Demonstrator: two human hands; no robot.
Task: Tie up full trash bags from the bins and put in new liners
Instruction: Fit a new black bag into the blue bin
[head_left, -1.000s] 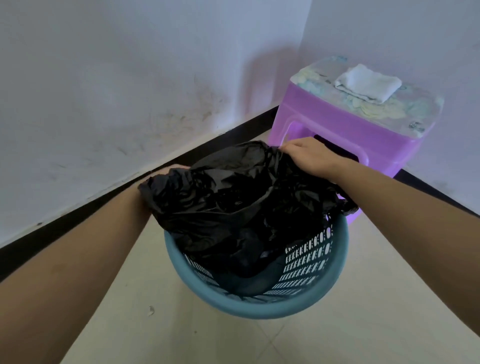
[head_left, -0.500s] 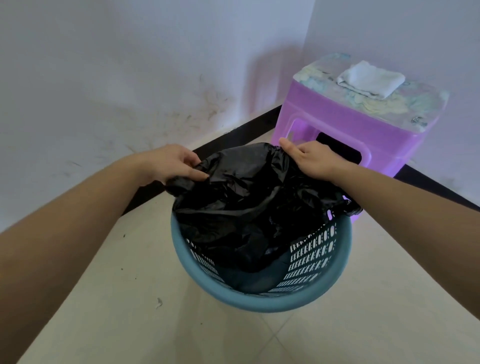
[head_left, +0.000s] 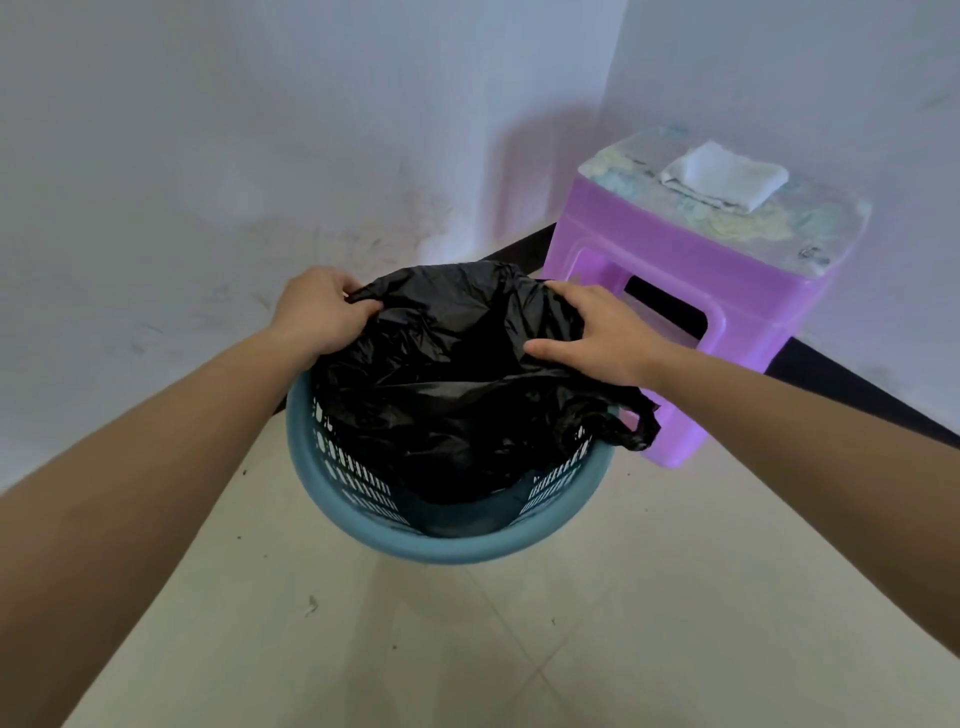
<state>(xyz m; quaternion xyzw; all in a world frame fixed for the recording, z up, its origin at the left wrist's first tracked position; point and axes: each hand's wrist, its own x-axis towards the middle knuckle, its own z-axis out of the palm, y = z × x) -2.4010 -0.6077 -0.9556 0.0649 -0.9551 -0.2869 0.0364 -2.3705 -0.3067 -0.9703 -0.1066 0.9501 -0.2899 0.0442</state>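
Black plastic trash bag (head_left: 441, 374), unlabelled, sits crumpled in blue perforated bin (head_left: 447, 545) on tiled floor (head_left: 675, 597), mouth upward. Left hand (head_left: 324, 309) grips its edge at 10 o'clock; right hand (head_left: 592, 332) grasps at 2 o'clock. Purple stool (head_left: 675, 270) stands just beyond.

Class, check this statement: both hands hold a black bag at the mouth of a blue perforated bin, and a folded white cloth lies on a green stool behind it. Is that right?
Not quite. The stool is purple, not green, as the head view shows. The rest holds: the left hand and right hand hold the black bag at the blue perforated bin, and the folded white cloth lies on the stool.
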